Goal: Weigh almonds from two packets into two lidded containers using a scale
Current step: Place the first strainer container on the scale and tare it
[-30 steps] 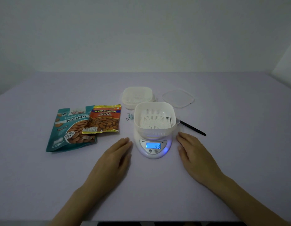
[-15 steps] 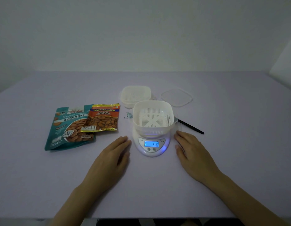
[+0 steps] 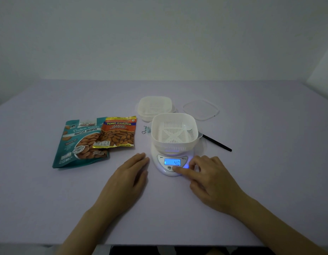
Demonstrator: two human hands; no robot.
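A white digital scale (image 3: 161,162) sits mid-table with its blue display lit. On it stands an empty white container (image 3: 174,133) with a slotted strainer insert. A second white container (image 3: 154,108) is just behind it, and a clear lid (image 3: 201,109) lies to the right of that. A teal roasted-almond packet (image 3: 78,142) lies flat at the left, partly under a smaller orange salted-almond packet (image 3: 118,133). My right hand (image 3: 209,179) presses a button below the display with its index fingertip, the other fingers loosely bent. My left hand (image 3: 126,181) rests flat on the table left of the scale.
A thin black stick (image 3: 217,143) lies to the right of the scale, its end hidden behind the container. A small binder clip (image 3: 145,129) sits between the orange packet and the container. The lilac table (image 3: 270,162) ends near my body; a pale wall stands behind.
My right hand moved left from the table onto the scale's front, and its index finger now presses a button. The display reading dropped from the first frame. My left hand stayed put.
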